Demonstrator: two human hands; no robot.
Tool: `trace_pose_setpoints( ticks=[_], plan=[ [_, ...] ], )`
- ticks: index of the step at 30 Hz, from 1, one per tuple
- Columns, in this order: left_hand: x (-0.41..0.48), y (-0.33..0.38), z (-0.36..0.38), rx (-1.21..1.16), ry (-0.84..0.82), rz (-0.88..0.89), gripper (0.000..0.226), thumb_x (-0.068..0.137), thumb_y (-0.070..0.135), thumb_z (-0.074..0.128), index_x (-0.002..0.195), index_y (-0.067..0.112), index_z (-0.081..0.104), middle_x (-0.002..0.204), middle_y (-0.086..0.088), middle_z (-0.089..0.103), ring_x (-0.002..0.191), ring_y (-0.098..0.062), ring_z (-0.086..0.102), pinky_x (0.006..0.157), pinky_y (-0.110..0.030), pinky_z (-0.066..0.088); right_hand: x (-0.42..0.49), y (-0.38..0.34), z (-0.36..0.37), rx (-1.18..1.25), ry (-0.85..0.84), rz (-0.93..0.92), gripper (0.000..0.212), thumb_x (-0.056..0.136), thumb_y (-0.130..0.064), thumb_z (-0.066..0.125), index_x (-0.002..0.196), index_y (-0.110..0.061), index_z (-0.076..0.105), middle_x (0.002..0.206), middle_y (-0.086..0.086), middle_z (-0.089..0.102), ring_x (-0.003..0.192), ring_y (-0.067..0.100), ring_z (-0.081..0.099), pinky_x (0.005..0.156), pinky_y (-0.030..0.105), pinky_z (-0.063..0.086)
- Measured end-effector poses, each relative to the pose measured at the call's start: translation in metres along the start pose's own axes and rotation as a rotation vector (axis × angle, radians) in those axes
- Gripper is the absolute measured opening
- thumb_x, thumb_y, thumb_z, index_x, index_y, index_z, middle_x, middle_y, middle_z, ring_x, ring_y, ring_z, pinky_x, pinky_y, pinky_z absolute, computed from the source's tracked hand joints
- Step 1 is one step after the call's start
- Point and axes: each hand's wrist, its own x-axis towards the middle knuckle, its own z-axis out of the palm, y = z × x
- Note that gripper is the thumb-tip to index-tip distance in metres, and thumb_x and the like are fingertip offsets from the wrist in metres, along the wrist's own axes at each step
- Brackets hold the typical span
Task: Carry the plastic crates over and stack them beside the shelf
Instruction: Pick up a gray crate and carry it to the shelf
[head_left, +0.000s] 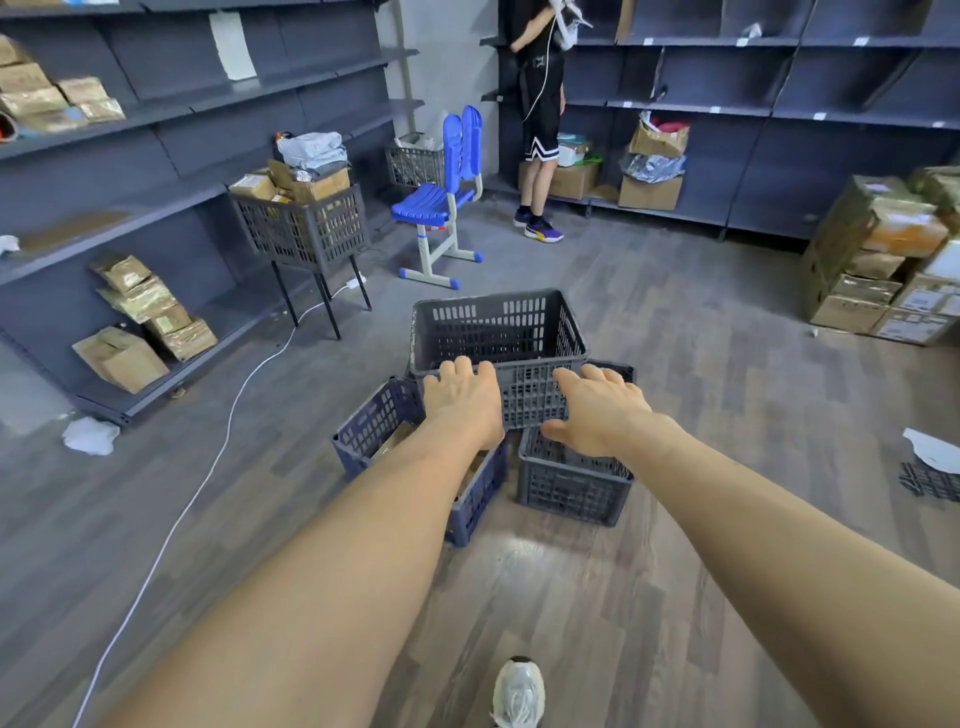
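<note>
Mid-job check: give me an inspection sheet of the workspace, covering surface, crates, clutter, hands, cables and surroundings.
Surface: grey wood-look floor, no spill seen.
Job's things: top grey crate sits tilted across a blue crate and a lower grey crate.
Clutter: crumpled white scrap by the left shelf; torn paper at right.
Hands: left hand and right hand spread open at the top crate's near rim, no grip closed.
Cables: white cable trails across the floor at left.
Surroundings: blue chair, loaded basket on a stand, stacked cartons, another person at the far shelf.
</note>
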Motion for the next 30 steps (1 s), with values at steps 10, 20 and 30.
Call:
trace_pose_setpoints(
  ticks=[10,20,30],
  plan=[
    [0.154,0.016,-0.026,0.006,-0.027,-0.020,0.072,0.082,0.032,0.070,0.140,0.014,0.031,0.138,-0.012,0.035,0.129,-0.030,0.034,0.100,-0.040,0.034,0.152,0.027,-0.040,0.010,-0.010,-0.013,0.065,0.089,-0.047,0.057,0.143,-0.019,0.032,0.137,0.010,0.041,0.131,0.032,0.036,0.106,0.044,0.034],
    [0.273,0.028,-0.028,-0.004,-0.092,-0.075,0.071,0.084,0.030,0.068,0.142,0.014,0.030,0.142,-0.012,0.033,0.133,-0.031,0.030,0.105,-0.042,0.031,0.273,0.051,-0.053,0.052,-0.047,-0.054,0.060,0.089,-0.043,0.057,0.139,-0.019,0.037,0.131,0.009,0.045,0.127,0.031,0.040,0.103,0.044,0.036],
    [0.349,0.061,-0.025,-0.034,-0.147,-0.211,0.067,0.087,0.030,0.064,0.143,0.014,0.031,0.141,-0.012,0.033,0.132,-0.032,0.031,0.103,-0.042,0.032,0.366,0.092,-0.065,-0.015,-0.089,-0.152,0.062,0.089,-0.043,0.057,0.142,-0.019,0.036,0.136,0.009,0.043,0.130,0.031,0.037,0.106,0.044,0.035]
  ],
)
